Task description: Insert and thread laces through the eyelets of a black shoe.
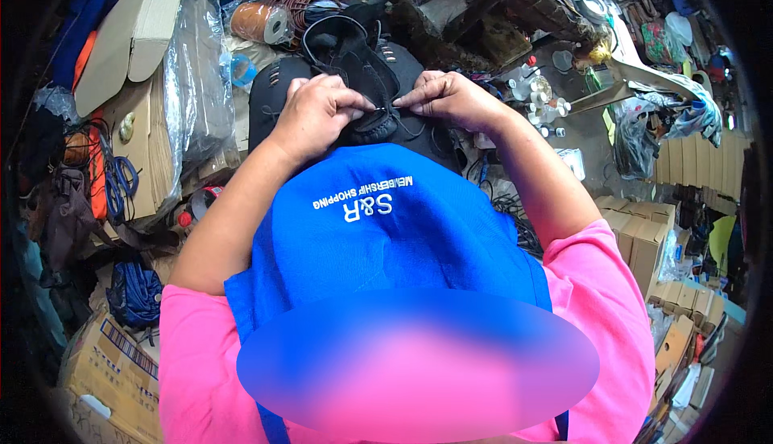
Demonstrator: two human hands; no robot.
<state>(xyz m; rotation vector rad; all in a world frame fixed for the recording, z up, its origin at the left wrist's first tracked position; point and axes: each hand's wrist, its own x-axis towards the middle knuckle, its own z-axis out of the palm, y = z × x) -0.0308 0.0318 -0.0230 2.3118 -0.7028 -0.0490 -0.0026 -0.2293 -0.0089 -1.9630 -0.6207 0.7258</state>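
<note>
A black shoe (372, 82) lies in front of me over a black piece with light stitches (274, 82), its rounded end toward my apron. At the left of the shoe's near end is my left hand (322, 112), thumb and forefinger pinched together. A tiny bright sliver shows at those fingertips, too small to name. Across from it my right hand (451, 99) also pinches, its fingertips touching the shoe's right edge. A thin dark cord (412, 128) loops below the right fingertips; whether they hold it is unclear.
My blue apron (322, 235) covers my lap. Beyond the shoe lie an orange thread spool (259, 22) and coiled brown cord (310, 8). Cardboard sheets (145, 146) and blue-handled scissors (121, 182) are at left. Several small bottles (535, 94) stand at right, near cardboard boxes (640, 239).
</note>
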